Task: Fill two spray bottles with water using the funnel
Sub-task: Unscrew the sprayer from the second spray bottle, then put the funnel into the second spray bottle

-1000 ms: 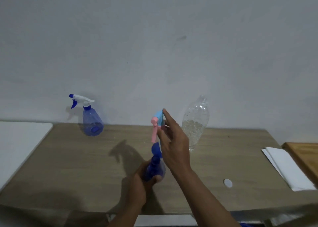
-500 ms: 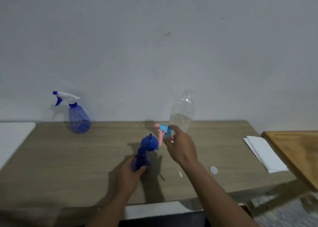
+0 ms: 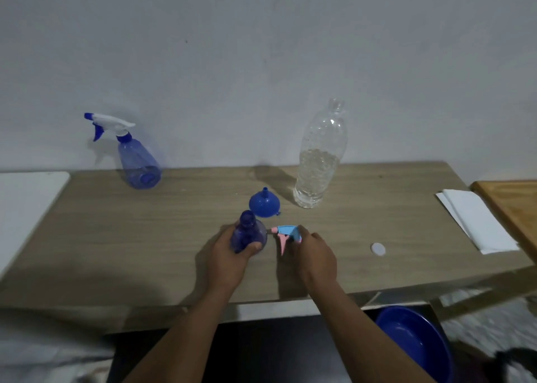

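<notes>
My left hand (image 3: 229, 259) grips a blue spray bottle (image 3: 247, 233) with its neck open, standing on the wooden table (image 3: 145, 237). My right hand (image 3: 315, 256) holds that bottle's pink and light-blue spray head (image 3: 286, 234) low over the table, just right of the bottle. A blue funnel (image 3: 264, 204) rests mouth-down behind them. A clear plastic water bottle (image 3: 319, 161), uncapped and about half full, stands behind the funnel to the right. A second blue spray bottle (image 3: 136, 158) with a white head stands at the back left.
A small white cap (image 3: 378, 249) lies on the table to the right. White folded paper (image 3: 476, 220) sits at the right edge beside an orange wooden surface (image 3: 511, 205). A blue basin (image 3: 415, 345) is below the table's front edge. A white surface (image 3: 26, 208) adjoins the left.
My right hand has lifted the spray head off the bottle and brought it down to the table on the right. The view has tilted down; the funnel now shows.
</notes>
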Demonstrator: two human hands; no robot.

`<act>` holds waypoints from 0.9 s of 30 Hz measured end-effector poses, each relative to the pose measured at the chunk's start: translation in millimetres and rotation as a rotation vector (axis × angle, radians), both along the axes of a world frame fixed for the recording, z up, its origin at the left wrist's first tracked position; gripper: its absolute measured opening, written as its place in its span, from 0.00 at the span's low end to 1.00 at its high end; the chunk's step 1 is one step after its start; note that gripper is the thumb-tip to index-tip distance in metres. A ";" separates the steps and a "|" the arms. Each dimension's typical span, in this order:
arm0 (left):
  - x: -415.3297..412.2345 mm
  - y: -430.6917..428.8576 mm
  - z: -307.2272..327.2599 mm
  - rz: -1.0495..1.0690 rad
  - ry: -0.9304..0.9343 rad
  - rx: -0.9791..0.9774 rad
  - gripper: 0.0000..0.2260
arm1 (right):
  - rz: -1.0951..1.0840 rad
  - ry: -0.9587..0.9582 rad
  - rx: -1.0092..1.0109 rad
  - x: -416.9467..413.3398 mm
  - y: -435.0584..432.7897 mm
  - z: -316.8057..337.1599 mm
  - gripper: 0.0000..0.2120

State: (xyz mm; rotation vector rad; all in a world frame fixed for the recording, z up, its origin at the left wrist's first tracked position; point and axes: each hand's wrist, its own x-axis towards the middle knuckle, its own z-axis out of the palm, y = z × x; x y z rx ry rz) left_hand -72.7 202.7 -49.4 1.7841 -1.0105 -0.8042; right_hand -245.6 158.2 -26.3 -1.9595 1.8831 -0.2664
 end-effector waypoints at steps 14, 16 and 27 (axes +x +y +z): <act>2.2 2.4 9.5 -0.012 -0.057 -0.023 0.22 | 0.003 -0.074 -0.115 12.0 -18.7 11.4 0.22; 2.1 2.2 7.8 -0.028 -0.058 -0.033 0.20 | 0.016 -0.159 -0.109 24.3 -37.9 12.6 0.21; 7.4 -3.6 -5.1 -0.021 0.094 -0.111 0.20 | 0.303 -0.068 0.133 63.1 -128.4 0.9 0.32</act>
